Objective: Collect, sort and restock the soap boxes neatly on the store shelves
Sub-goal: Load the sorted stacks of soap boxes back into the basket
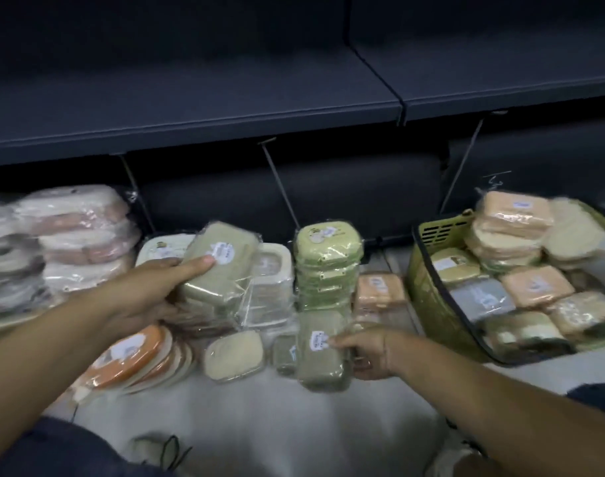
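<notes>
Left hand (pixel 149 290) is gripping one olive-green, rounded-rectangular soap box in clear plastic wrap (pixel 218 266): fingers curled under it, thumb lying straight across its top beside a white sticker. The box is being held tilted above a low pile of wrapped boxes. Right hand (pixel 366 349) is pinching a second grey-green wrapped soap box (pixel 323 349) by its right edge, thumb on the top face and fingers curled below; this box is hovering just above the pale floor (pixel 259 414), in front of the stack of light-green wrapped soap boxes (pixel 328 263). Count: two boxes in hand, one each. The light-green stack is showing at least four layers; blur prevents an exact count. One cream box (pixel 233 354) is lying flat on the floor, with one small greenish box (pixel 283 352) just beside it. A fanned row of orange-and-white oval boxes (pixel 132 352) is leaning at lower left, number unclear. Peach boxes (pixel 380 290) are sitting right of the green stack. One yellow-green plastic basket (pixel 432 270) at right is holding many peach, green and grey boxes. Pink and white wrapped stacks (pixel 84 235) are standing at far left. The dark shelf (pixel 225 115) is running above. The stickers are carrying blue print, too blurred to read.
</notes>
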`<state>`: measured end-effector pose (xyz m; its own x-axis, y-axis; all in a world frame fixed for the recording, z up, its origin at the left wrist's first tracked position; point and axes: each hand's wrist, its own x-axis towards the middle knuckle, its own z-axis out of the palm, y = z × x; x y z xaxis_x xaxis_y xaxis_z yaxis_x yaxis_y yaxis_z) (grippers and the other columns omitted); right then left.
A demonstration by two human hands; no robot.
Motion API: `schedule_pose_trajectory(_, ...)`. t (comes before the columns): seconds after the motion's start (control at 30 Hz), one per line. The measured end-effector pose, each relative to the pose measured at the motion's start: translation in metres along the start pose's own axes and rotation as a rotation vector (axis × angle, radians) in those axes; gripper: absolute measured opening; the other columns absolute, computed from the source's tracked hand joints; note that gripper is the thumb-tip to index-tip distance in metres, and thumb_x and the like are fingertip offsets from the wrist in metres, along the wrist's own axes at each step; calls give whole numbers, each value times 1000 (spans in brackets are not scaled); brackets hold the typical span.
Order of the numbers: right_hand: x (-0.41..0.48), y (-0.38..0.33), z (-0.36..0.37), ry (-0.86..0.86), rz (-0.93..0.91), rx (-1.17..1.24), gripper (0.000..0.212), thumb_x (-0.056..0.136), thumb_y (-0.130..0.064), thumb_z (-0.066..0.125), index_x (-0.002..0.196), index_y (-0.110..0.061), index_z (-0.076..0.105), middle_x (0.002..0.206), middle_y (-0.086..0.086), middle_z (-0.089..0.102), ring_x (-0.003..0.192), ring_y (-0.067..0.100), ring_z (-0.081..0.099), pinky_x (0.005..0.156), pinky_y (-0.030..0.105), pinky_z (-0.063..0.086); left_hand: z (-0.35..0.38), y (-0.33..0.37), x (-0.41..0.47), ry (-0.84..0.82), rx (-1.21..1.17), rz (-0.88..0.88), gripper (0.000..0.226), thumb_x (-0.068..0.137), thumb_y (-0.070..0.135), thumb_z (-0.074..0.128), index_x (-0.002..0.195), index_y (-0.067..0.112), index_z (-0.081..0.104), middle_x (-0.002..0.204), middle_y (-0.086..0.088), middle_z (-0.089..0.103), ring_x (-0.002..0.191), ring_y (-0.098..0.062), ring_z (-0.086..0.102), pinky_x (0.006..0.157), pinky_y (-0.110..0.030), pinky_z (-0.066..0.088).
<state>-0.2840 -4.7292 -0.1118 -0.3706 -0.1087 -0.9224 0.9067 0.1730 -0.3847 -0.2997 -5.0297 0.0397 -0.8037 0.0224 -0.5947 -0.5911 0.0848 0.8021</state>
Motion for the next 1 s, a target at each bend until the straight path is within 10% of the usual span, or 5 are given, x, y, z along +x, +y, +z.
schedule_pose_trajectory(0.47,102,47,96,177,-21,895,13,90,-22,68,91,-10,63,67,2,67,69,14,59,43,19,51,-37,-13,13,-81,-5,-12,66,58,36,91,114,10,67,114,-18,70,106,-34,67,96,-51,52)
schedule_pose_trajectory(0.63,114,50,104,167,32,809,33,89,-30,68,92,2,65,79,15,68,68,24,64,56,31,57,-40,-27,16,-136,29,-22,99,31,48,97,118,12,67,113,-14,71,103,-28,69,94,-42,53)
schedule_pose_trajectory(0.77,105,48,99,183,121,629,45,86,-45,67,86,0,60,79,13,57,68,21,53,66,36,53,-40,-32,19,-165,64,-26,84,40,47,95,115,19,71,116,-9,71,114,-31,63,109,-50,40)
schedule_pose_trajectory(1.0,28,2,92,61,-99,677,47,91,-53,57,88,-6,56,66,10,54,55,19,50,38,22,47,-27,-28,19,-202,151,-44,64,67,39,87,123,18,64,118,-8,70,113,-27,65,108,-50,42)
